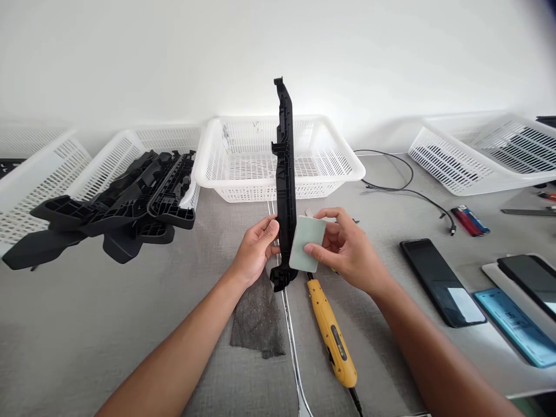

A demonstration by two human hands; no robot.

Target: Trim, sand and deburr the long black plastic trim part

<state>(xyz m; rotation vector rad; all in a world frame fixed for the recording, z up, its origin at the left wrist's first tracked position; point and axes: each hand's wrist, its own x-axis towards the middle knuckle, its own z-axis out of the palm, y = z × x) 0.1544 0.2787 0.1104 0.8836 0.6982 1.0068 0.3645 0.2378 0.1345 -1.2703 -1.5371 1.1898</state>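
Upright in front of me stands a long black plastic trim piece (285,174), ribbed along its side. My left hand (259,246) is closed around its lower part, thumb in front. Between the thumb and fingers of my right hand (343,249) is a thin, pale green pad (307,243), its edge against or very close to the trim piece's right side. Below lies a corded tool with a yellow handle (332,333). A shiny metal strip (292,341) runs under the trim piece, beside a dark mesh cloth (258,318).
Behind the trim piece sits a white basket (278,182). Black plastic parts (139,191) overhang another basket at left. At right are a basket (460,174), a black cable (408,188), lighters (470,221), a black phone (441,281) and a blue phone-like item (516,324).
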